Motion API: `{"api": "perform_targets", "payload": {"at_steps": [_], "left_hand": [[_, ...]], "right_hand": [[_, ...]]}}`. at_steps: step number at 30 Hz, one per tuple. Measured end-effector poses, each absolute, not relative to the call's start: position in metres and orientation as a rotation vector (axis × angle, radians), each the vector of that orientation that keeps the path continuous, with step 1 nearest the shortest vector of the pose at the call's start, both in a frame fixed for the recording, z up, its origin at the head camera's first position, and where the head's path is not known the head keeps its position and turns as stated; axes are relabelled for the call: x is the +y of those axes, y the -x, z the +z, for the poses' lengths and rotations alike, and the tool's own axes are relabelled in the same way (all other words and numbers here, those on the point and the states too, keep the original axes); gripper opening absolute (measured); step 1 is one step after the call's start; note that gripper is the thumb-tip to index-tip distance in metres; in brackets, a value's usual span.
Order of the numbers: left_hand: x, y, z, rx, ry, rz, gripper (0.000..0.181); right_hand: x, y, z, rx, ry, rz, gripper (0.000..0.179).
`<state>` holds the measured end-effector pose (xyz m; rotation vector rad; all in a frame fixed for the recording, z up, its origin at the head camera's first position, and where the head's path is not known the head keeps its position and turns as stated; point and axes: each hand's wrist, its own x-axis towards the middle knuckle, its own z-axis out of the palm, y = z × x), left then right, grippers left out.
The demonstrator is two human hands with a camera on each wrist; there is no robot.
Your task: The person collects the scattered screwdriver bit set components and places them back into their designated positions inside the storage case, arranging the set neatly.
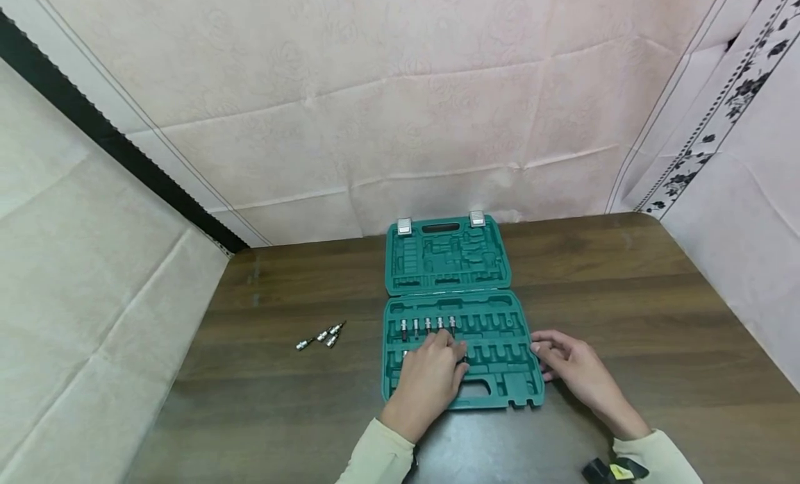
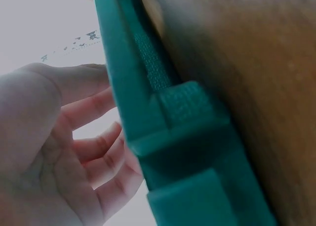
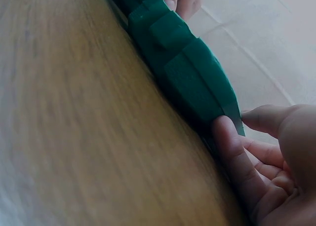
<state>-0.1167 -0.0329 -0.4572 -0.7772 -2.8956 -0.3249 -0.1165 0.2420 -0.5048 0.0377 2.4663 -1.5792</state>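
Observation:
An open green socket-set case (image 1: 462, 394) lies on the table, its lid folded back. Several silver bit sockets (image 1: 428, 324) stand in a row in its base. My left hand (image 1: 425, 380) is over the base, fingertips down among the slots below that row. Whether it pinches a bit socket is hidden by the hand itself. In the left wrist view, the left hand's (image 2: 64, 137) other fingers bend loosely beyond the case's front wall (image 2: 133, 87). My right hand (image 1: 575, 369) holds the case's right edge; the right wrist view shows its fingers on the rim (image 3: 207, 77).
Left of the case, several loose bit sockets (image 1: 321, 335) lie in a small cluster on the wooden table (image 1: 281, 401). The lid (image 1: 446, 255) reaches back to the cloth wall (image 1: 400, 144). A black strap with a yellow patch (image 1: 619, 471) is around the right wrist.

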Motion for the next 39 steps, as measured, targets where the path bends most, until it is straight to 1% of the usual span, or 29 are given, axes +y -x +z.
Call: {"api": "perform_targets", "payload": {"at_steps": [4,7,14,19,22,27,39], "left_hand": [[-0.032,0.116,-0.458,-2.859,0.77,-0.239,0.022],[-0.032,0.116,-0.459,-2.852,0.741,-0.205,0.022],[-0.034,0.122,-0.459,-2.955,0.509,-0.589,0.033],[-0.036,0.125,-0.457,-2.997,0.507,-0.757,0.032],[-0.039,0.126,-0.454,-3.007,0.522,-0.837,0.027],[-0.05,0.126,-0.447,-2.99,0.489,-0.863,0.019],[-0.091,0.132,-0.43,-2.966,0.41,-0.854,0.019]], "right_hand": [[0.242,0.118,-0.503,2.473,-0.027,-1.595,0.044],[0.241,0.119,-0.502,2.472,-0.019,-1.595,0.043],[0.241,0.12,-0.498,2.474,-0.002,-1.589,0.042],[0.242,0.121,-0.498,2.48,0.006,-1.585,0.042],[0.243,0.12,-0.498,2.483,-0.002,-1.581,0.041],[0.244,0.118,-0.501,2.478,-0.017,-1.589,0.042],[0.241,0.115,-0.505,2.436,-0.02,-1.621,0.048]]}}
